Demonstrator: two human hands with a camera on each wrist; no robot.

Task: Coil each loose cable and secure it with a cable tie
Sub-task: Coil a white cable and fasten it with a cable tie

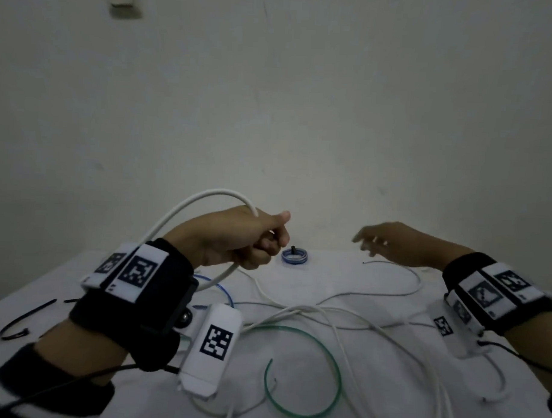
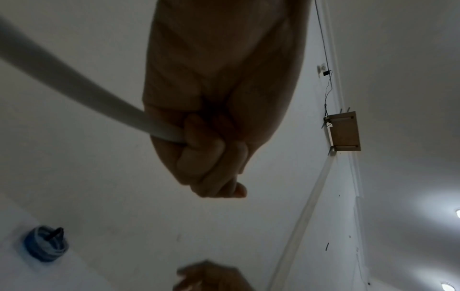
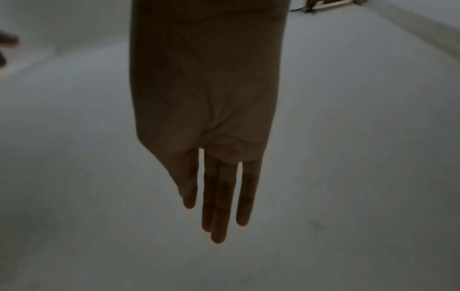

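My left hand is raised over the white table and grips a thick white cable, which arcs up over the wrist in one loop and comes back into the fist. The left wrist view shows the fingers curled round that white cable. My right hand hovers above the far right of the table with its fingers straight and empty. Thin white cables lie tangled on the table. A green cable curls at the near middle. A blue cable loops beneath the left wrist.
A coiled blue and white cable bundle with a black tie stands at the table's far middle, also in the left wrist view. Black cable ties lie at the left edge. A plain wall rises right behind the table.
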